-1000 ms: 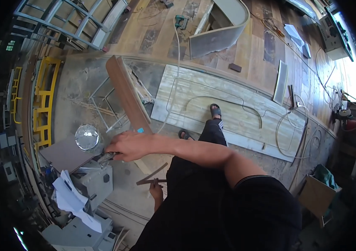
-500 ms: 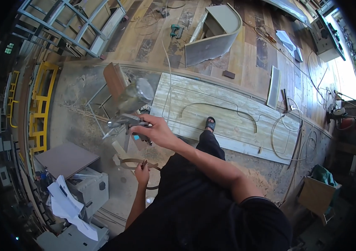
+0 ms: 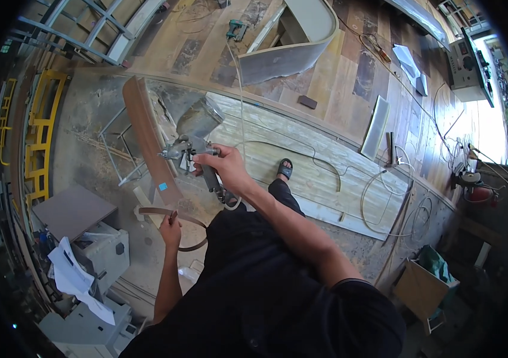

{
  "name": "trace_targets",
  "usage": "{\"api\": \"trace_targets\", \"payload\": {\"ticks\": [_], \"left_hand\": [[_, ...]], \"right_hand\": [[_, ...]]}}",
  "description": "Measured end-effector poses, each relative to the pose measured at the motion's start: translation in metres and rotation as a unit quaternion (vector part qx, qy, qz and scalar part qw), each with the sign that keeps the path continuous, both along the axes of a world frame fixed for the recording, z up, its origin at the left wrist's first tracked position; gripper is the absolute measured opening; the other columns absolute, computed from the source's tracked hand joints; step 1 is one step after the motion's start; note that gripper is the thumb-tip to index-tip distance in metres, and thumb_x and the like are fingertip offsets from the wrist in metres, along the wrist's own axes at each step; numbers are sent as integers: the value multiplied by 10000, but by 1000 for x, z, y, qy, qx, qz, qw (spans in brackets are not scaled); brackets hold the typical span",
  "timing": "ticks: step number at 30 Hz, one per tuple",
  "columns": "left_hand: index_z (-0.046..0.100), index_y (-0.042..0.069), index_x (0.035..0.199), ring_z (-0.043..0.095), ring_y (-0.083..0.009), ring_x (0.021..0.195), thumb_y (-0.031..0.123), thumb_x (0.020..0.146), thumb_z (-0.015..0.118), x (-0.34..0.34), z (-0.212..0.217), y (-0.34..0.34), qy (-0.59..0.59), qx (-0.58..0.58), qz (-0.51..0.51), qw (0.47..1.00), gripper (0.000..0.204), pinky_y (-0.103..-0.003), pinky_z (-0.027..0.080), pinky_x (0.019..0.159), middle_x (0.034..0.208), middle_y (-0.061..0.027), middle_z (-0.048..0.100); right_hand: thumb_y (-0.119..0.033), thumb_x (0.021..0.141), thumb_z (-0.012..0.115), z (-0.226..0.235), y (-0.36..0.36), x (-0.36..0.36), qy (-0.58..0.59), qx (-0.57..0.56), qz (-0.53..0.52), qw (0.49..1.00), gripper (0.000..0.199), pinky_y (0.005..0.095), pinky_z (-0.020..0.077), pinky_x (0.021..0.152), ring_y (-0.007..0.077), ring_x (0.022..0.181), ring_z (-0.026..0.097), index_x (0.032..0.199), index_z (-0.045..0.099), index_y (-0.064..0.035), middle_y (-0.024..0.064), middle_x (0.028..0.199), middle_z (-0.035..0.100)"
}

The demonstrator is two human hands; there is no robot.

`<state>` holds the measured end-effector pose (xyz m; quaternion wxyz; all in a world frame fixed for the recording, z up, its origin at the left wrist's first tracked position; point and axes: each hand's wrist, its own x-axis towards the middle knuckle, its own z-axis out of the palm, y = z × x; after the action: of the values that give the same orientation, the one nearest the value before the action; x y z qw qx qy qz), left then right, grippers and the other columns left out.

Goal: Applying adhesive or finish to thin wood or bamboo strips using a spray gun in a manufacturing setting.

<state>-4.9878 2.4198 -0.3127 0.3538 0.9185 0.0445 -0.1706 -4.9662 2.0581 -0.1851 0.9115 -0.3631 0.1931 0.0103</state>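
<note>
My right hand (image 3: 228, 167) is closed round the grip of a metal spray gun (image 3: 183, 149). A cloudy, silvery cup (image 3: 199, 117) tops the gun, and its nozzle points left. From the bottom of the grip a pale air hose (image 3: 234, 204) hangs. Lower and to the left, my left hand (image 3: 171, 230) pinches a thin brown strip of edging (image 3: 154, 210), which bends round in a loop beside my leg. Just beyond the nozzle a long brown panel (image 3: 145, 140) with a small blue patch (image 3: 163, 187) rests over a thin metal stand (image 3: 124, 146).
A streaked pale board (image 3: 301, 158) lies under my sandalled foot (image 3: 285, 169). Farther off are a curved cabinet piece (image 3: 287, 62) and a green power tool (image 3: 237, 30). Left stand a yellow frame (image 3: 38, 134) and a grey box (image 3: 108, 253) with papers (image 3: 72, 274). Hoses (image 3: 364, 206) trail at right.
The view has shifted, so the scene sits farther left. The spray gun, blurred before, is now sharper and its cup no longer covers the brown panel. Both hands keep their holds.
</note>
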Motion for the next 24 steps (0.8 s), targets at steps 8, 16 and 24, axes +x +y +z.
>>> {"api": "trace_targets", "payload": {"ticks": [8,16,24], "left_hand": [[792,-5,1109,527,-77,639,307,1081,653,-75,17,-54,15,-21,173,985,342,-268,409,619,672,-18,628],[776,-35,1015,566,-92,598,329,1060,674,-118,7,-88,56,-13,227,972,380,-272,426,567,656,-54,652],[786,-26,1043,604,-121,610,306,1060,655,-124,-34,-86,3,-69,335,940,357,-319,465,607,644,-86,670]], "right_hand": [[-189,952,792,-51,-68,-10,89,144,104,980,216,401,654,766,151,822,710,1095,717,-45,30,940,717],[-234,996,760,-56,-93,31,107,78,195,972,275,439,685,705,202,848,731,1155,651,-37,83,992,698],[-297,1022,726,-1,-110,100,73,-92,362,925,344,332,533,531,201,574,674,1180,680,5,113,767,722]]}}
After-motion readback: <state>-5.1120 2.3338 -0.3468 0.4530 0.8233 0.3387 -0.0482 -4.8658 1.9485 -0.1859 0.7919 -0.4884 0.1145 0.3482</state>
